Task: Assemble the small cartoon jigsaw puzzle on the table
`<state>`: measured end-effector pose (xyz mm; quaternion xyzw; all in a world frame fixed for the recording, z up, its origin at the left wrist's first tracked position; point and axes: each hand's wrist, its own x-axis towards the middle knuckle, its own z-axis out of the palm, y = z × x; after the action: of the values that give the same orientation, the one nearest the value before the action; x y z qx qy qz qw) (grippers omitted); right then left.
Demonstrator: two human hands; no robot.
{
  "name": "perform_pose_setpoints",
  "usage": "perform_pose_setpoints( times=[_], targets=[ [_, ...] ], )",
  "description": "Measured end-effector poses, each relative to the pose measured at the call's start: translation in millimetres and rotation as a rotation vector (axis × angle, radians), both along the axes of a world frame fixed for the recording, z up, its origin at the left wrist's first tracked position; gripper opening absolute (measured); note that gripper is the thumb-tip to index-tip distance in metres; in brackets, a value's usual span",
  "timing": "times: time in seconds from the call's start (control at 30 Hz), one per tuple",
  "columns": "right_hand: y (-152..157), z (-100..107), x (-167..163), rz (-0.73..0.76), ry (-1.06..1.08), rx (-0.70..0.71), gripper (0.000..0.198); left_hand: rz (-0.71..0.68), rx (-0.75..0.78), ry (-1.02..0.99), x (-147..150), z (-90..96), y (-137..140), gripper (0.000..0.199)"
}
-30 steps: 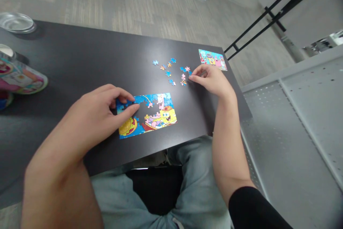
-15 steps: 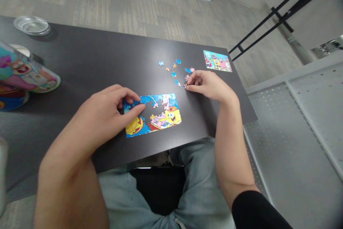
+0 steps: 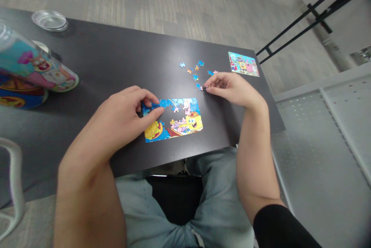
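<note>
A partly assembled jigsaw puzzle (image 3: 193,122) lies flat on the dark table, a gap through its middle. My left hand (image 3: 127,114) rests over its left end, thumb and fingers apart, hiding part of that side. Right of the puzzle, my right hand (image 3: 227,87) is low at the tabletop, its thumb and index finger closed around a small jigsaw piece (image 3: 208,86), mostly hidden. Close to those fingertips lies a blue and pink loose piece (image 3: 198,86). Several other loose pieces (image 3: 195,77) are scattered just beyond, partly behind the right hand.
A printed picture card (image 3: 244,64) lies near the table's right end. On the left are a cartoon-printed tin (image 3: 46,68), a second blue tin (image 3: 26,99) and round metal lids (image 3: 50,20). A white curved frame (image 3: 16,178) stands at lower left.
The view has shifted, so the table appears further right. My right fingertips now pinch among the pieces nearest them, and pink pieces there are less visible. My left hand stays over the puzzle.
</note>
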<state>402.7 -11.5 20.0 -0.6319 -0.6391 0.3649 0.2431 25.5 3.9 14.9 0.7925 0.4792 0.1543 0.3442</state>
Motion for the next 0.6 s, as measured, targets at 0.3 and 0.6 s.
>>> perform_pose_setpoints(
  times=[0.3,0.6],
  targets=[
    [-8.1,13.5,-13.1,-0.024,0.081,-0.063,0.033,0.0,0.017,0.021,0.3,-0.3,0.6,0.032],
    [-12.0,25.3,-66.3,0.196,0.301,-0.235,0.039,0.011,0.038,-0.001,0.3,-0.6,0.1,0.026]
  ],
)
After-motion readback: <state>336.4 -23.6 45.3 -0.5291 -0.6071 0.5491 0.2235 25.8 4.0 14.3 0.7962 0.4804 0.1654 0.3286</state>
